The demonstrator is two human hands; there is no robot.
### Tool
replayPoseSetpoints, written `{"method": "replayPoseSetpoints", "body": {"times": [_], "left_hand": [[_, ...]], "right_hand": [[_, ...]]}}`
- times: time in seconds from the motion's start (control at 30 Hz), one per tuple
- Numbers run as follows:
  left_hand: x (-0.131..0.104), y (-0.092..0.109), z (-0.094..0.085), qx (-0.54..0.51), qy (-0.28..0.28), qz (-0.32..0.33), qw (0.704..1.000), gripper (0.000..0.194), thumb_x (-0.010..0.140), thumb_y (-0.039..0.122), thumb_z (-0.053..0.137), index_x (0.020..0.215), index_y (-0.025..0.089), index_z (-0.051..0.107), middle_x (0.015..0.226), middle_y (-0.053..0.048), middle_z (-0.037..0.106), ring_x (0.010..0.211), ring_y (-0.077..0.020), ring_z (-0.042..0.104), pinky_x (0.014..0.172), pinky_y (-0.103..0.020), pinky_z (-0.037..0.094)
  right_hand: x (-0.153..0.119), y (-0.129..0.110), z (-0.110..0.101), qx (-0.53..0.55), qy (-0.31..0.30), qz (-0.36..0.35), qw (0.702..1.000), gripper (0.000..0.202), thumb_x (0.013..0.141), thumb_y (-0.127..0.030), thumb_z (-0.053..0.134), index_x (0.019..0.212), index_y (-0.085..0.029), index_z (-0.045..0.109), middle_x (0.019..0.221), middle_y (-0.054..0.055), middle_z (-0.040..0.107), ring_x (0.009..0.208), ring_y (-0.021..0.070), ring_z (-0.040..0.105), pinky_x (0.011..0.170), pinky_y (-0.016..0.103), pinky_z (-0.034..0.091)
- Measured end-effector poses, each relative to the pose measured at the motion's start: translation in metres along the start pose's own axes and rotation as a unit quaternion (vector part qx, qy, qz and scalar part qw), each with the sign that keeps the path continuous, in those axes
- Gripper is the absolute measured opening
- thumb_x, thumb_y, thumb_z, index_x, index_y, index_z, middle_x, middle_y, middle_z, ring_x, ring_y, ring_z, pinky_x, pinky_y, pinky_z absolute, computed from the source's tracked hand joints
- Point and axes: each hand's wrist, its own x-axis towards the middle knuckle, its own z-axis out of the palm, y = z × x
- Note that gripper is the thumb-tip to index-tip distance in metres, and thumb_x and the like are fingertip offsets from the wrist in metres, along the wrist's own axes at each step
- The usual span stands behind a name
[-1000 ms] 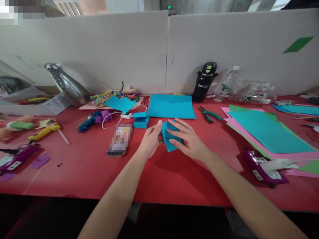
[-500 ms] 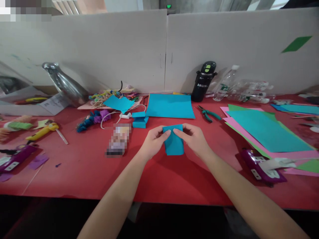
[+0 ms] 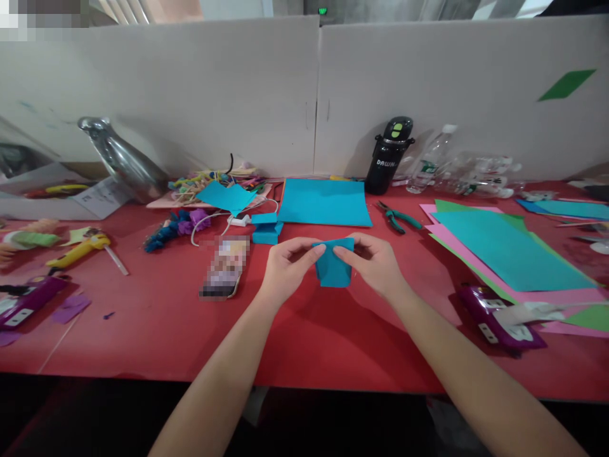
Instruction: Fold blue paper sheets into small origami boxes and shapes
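Observation:
Between my hands is a small piece of blue paper, its upper edge pinched and its lower part hanging toward me. My left hand grips the upper left corner, thumb on the near face and fingers behind. On the upper right corner, my right hand pinches in the same way. The fingertips behind the paper are hidden. Just beyond my left hand stands a folded blue paper piece. Farther back lies a larger blue sheet.
Pliers and stacked coloured sheets lie to the right, near a purple power strip. A black bottle stands by the white partition. Leftward are a phone, a yellow glue gun and a steel jug.
The paper's lower end has risen and looks shorter, with its top edge now tilted or bent. Both hands still pinch it; my left hand has shifted slightly left.

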Motion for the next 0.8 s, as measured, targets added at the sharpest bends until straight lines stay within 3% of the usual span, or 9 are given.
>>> {"method": "replayPoseSetpoints", "body": {"times": [0.27, 0.8], "left_hand": [[-0.003, 0.0053, -0.0024, 0.027, -0.004, 0.042, 0.999, 0.019, 0.082, 0.035, 0.075, 0.091, 0.019, 0.08, 0.092, -0.006, 0.08, 0.084, -0.0222, 0.074, 0.075, -0.03, 0.06], [-0.0035, 0.0033, -0.006, 0.015, -0.031, 0.093, 0.995, 0.016, 0.084, 0.027, 0.074, 0.097, 0.02, 0.08, 0.096, -0.004, 0.08, 0.087, -0.0213, 0.076, 0.074, -0.026, 0.063]], "right_hand": [[-0.0016, -0.0052, -0.0026, 0.013, -0.017, -0.029, 0.999, 0.021, 0.082, -0.04, 0.075, 0.086, -0.02, 0.07, 0.084, 0.004, 0.067, 0.074, 0.0166, 0.06, 0.067, 0.031, 0.053], [-0.0005, -0.0031, -0.0037, 0.021, -0.01, -0.049, 0.999, 0.015, 0.081, -0.034, 0.077, 0.083, -0.02, 0.073, 0.081, 0.002, 0.07, 0.072, 0.015, 0.062, 0.066, 0.029, 0.054]]}}
